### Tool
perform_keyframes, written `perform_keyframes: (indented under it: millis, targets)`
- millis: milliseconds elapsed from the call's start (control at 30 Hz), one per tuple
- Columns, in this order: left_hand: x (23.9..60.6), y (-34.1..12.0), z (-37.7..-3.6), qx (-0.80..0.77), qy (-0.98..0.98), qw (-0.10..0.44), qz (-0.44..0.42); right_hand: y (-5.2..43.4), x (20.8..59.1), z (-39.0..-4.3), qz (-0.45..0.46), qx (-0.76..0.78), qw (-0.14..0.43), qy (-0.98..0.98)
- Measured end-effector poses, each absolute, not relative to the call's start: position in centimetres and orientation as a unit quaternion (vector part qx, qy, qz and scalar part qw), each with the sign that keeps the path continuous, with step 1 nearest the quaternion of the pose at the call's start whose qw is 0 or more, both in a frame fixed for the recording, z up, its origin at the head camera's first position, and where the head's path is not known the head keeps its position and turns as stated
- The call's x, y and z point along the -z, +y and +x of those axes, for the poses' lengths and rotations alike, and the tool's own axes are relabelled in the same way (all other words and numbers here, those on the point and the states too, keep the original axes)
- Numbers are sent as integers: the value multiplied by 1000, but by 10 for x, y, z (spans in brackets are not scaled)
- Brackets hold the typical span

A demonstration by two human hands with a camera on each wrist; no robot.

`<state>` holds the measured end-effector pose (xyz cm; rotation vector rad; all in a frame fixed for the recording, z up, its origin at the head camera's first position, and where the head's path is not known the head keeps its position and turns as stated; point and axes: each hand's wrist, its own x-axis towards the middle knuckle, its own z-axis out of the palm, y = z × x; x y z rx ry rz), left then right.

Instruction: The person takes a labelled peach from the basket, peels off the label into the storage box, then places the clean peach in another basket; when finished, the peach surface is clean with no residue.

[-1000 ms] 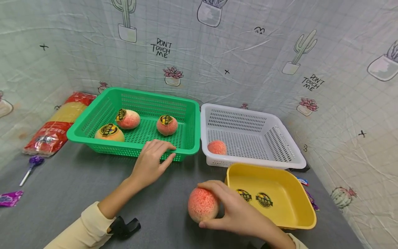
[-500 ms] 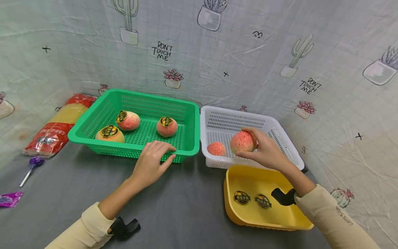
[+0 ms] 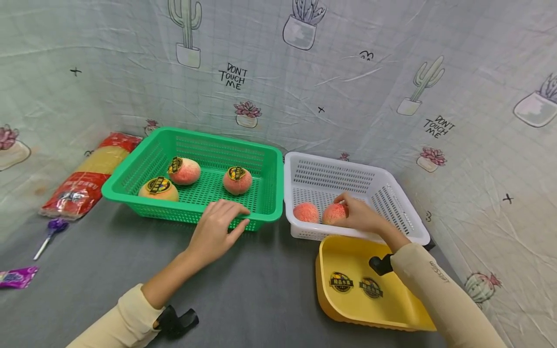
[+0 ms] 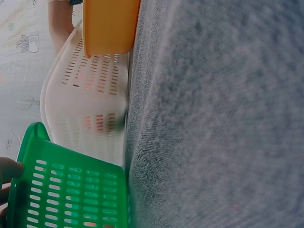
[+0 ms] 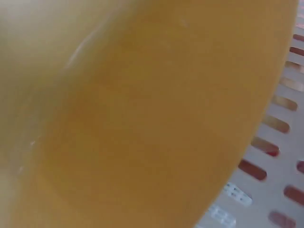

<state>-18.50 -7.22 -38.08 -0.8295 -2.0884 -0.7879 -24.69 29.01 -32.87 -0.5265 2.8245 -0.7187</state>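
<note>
Altogether five round, peach-like fruits are counted: three labelled ones in the perforated green plastic basket (image 3: pixel 265 166) and two unlabelled ones in the white perforated basket (image 3: pixel 404 217). Of the white basket's pair, the right-hand fruit (image 3: pixel 334 213) is gripped by the curled fingers of the right hand (image 3: pixel 361 215) and sits on the basket floor, just beside the other bare fruit (image 3: pixel 306 212). The green basket's near rim is touched by the left hand (image 3: pixel 215 232), its fingers relaxed and nearly straight. One smooth yellow plastic tray (image 3: pixel 339 263), bearing two round stickers, lies in front of the white basket on the grey felt-like table (image 3: pixel 109 261).
</note>
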Motion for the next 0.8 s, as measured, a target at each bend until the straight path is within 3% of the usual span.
perform_keyframes:
  millis: [367,667,800]
  targets:
    - [378,-72,-184,314,-812,368,-326,286,327,-255,-196,224,162,941]
    - [378,-73,-184,314,-814,365,-326,284,325,-257,-204,209,195,936]
    - [378,-72,-183,310,-814,365,-329,282,317,-258,-207,204,184,939]
